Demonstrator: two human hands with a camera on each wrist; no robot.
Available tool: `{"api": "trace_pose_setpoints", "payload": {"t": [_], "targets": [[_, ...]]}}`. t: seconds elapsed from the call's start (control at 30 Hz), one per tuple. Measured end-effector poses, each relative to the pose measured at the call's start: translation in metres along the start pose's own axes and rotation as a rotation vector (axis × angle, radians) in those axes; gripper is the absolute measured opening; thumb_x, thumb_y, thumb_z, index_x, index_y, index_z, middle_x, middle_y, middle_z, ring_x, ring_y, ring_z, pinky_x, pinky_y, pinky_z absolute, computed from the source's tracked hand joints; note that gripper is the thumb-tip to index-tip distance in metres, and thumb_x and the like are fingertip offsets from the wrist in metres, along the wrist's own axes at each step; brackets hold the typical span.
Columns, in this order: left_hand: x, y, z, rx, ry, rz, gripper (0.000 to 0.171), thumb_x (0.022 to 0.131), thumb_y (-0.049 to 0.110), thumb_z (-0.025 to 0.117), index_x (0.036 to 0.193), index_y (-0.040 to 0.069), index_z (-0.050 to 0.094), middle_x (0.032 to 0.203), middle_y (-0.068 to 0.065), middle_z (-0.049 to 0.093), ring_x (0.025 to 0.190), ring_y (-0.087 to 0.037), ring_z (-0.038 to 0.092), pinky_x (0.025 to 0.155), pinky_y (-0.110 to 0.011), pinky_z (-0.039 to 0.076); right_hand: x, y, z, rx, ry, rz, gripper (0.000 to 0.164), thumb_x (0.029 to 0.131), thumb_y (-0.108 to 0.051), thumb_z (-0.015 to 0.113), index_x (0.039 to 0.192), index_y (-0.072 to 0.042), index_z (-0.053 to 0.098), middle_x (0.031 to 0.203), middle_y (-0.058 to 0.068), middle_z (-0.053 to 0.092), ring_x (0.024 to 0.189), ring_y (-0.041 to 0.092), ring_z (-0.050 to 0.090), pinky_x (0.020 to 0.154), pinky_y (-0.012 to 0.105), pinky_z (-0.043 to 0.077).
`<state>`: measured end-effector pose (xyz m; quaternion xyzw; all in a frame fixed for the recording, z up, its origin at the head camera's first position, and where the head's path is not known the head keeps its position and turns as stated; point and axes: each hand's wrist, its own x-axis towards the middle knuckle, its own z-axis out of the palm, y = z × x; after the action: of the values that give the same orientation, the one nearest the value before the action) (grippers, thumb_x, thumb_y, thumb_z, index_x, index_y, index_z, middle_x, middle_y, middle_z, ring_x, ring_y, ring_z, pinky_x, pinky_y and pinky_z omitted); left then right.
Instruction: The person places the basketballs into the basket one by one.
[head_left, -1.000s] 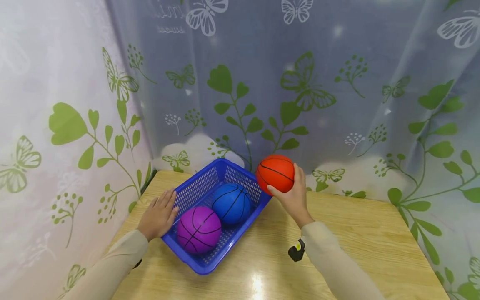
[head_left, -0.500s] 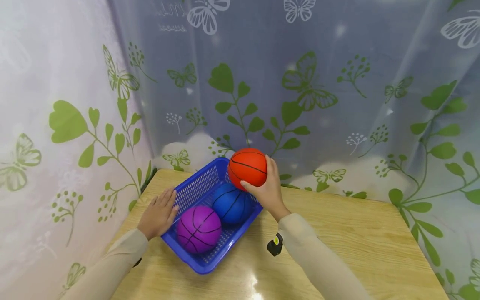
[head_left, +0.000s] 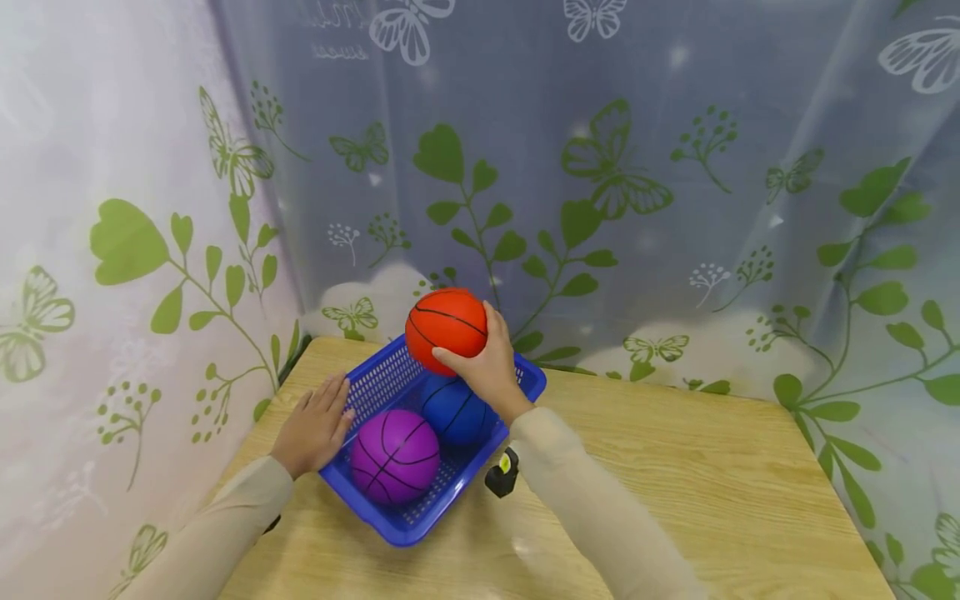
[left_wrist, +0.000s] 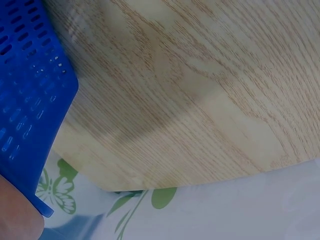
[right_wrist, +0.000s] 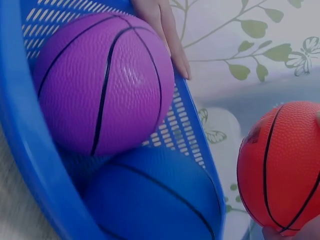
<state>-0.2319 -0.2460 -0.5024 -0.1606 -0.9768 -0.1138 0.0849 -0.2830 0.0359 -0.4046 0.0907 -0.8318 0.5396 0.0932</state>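
Observation:
My right hand [head_left: 486, 367] grips an orange-red toy basketball [head_left: 446, 327], thumb on the near side and fingers on the far side. The ball is held over the far part of a blue perforated plastic basket [head_left: 384, 368]. Below it in the basket sits a blue toy basketball [head_left: 456, 414], partly covered by the right hand and the held ball. A purple toy basketball [head_left: 395, 458] lies beside it, nearer to me. With straight fingers, my left hand [head_left: 311, 427] rests on the basket's left rim. In the left wrist view only part of a finger [left_wrist: 19, 215] shows at that rim.
The basket stands at an angle on a light wooden table [head_left: 675, 467]. Behind it hangs a grey-blue curtain [head_left: 510, 100] printed with leaves and butterflies, and a paler curtain [head_left: 60, 167] hangs at the left. A black device [head_left: 502, 473] shows beneath the right wrist.
My right hand has carried the orange-red basketball leftward, from beside the basket's far right corner to over the basket. The left hand and the other two balls have stayed in place.

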Motion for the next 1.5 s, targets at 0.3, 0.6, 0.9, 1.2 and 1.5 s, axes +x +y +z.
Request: {"api": "trace_pose_setpoints", "payload": {"t": [0.3, 0.6, 0.9, 1.2, 1.5], "targets": [[0.001, -0.004, 0.004, 0.014, 0.005, 0.003, 0.055, 0.103, 0.026, 0.036, 0.146, -0.009, 0.030, 0.154, -0.024, 0.026, 0.142, -0.041, 0.023, 0.114, -0.058, 0.018, -0.004, -0.002, 0.031, 0.053, -0.047, 0.047, 0.096, 0.074, -0.035, 0.081, 0.152, -0.018, 0.027, 0.149, 0.010, 0.034, 0.123, 0.033, 0.049, 0.094, 0.049, 0.050], [0.001, -0.002, 0.003, 0.008, 0.002, -0.005, 0.055, 0.103, 0.025, 0.038, 0.146, -0.009, 0.030, 0.154, -0.024, 0.026, 0.142, -0.041, 0.023, 0.113, -0.058, 0.019, -0.010, -0.003, 0.056, -0.018, -0.123, -0.033, 0.095, 0.078, -0.035, 0.079, 0.153, -0.017, 0.023, 0.151, 0.006, 0.032, 0.126, 0.031, 0.046, 0.094, 0.048, 0.050], [0.000, -0.002, 0.003, 0.014, 0.017, -0.002, 0.054, 0.102, 0.024, 0.039, 0.145, -0.009, 0.032, 0.153, -0.025, 0.027, 0.141, -0.041, 0.024, 0.113, -0.059, 0.020, -0.014, -0.004, 0.063, -0.346, -0.225, -0.194, 0.082, 0.080, -0.040, 0.076, 0.149, -0.022, 0.035, 0.153, 0.009, 0.030, 0.136, 0.036, 0.032, 0.098, 0.056, 0.044], [-0.001, 0.002, 0.001, -0.002, 0.028, 0.010, 0.053, 0.101, 0.021, 0.043, 0.143, -0.011, 0.035, 0.151, -0.026, 0.030, 0.139, -0.043, 0.027, 0.111, -0.060, 0.022, -0.014, -0.008, 0.065, -0.436, -0.293, -0.161, 0.083, 0.084, -0.041, 0.072, 0.152, -0.023, 0.029, 0.156, 0.010, 0.024, 0.137, 0.037, 0.030, 0.097, 0.058, 0.044], [0.000, -0.001, 0.002, 0.009, 0.028, 0.005, 0.054, 0.102, 0.023, 0.041, 0.144, -0.009, 0.033, 0.152, -0.025, 0.029, 0.141, -0.041, 0.026, 0.112, -0.059, 0.021, -0.008, -0.020, 0.062, -0.500, -0.349, -0.158, 0.077, 0.087, -0.036, 0.069, 0.151, -0.020, 0.030, 0.154, 0.012, 0.029, 0.137, 0.039, 0.030, 0.099, 0.058, 0.041]]}}
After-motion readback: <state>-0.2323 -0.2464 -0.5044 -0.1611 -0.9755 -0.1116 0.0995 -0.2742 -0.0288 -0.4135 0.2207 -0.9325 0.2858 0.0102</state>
